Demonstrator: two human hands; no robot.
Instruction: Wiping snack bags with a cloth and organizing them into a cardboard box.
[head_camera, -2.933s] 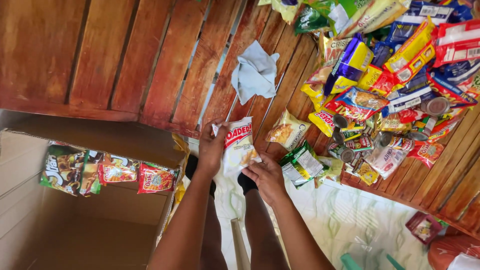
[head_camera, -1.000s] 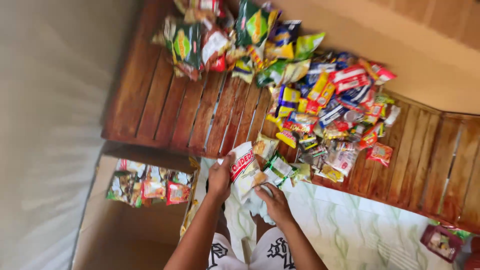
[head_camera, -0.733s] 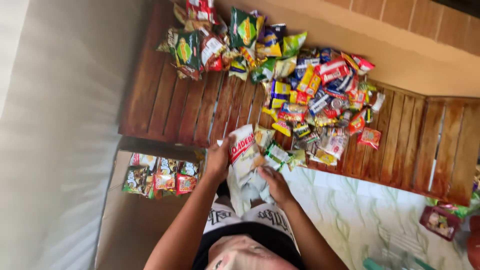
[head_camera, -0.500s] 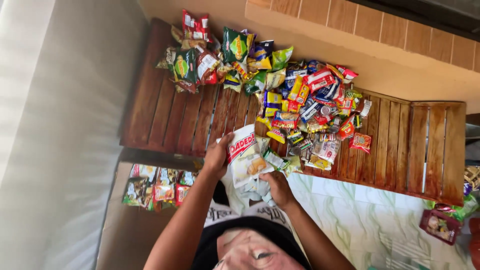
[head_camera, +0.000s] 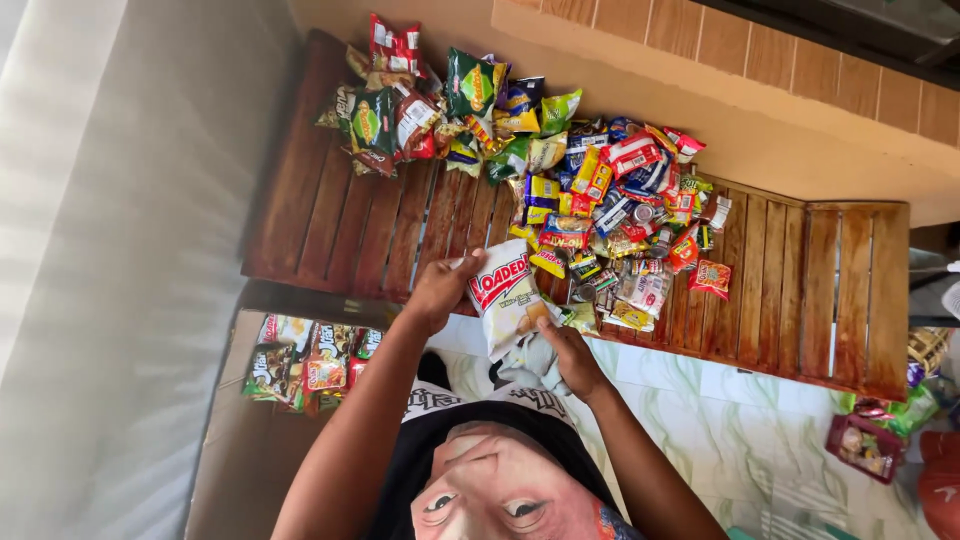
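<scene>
From the head camera, looking down, your left hand (head_camera: 441, 290) is closed on the top edge of a white snack bag (head_camera: 508, 305) with red lettering, thumb and fingers pinching it at the upper left corner. Your right hand (head_camera: 568, 355) is clamped at the bag's lower right edge, and it also grips a pale grey cloth (head_camera: 530, 362) that hangs bunched just under the bag. The bag is held between both hands, tilted, over the near edge of a wooden slatted bench (head_camera: 340, 220), just in front of your chest. On the bench beyond it lies a heap of snack packets (head_camera: 590, 200) in yellow, red, blue and green, reaching from the middle of the bench toward its far edge; a cluster of larger green and red bags (head_camera: 390, 110) sits at the far left end of the heap. The right part of the bench shows bare slats. Below the bench on your left, an open cardboard box (head_camera: 240, 440) holds a row of packets (head_camera: 305, 360) standing along its far wall. On the patterned tile floor (head_camera: 760, 440) at the far right rests a small red basket (head_camera: 862, 447) with a green packet beside it.
</scene>
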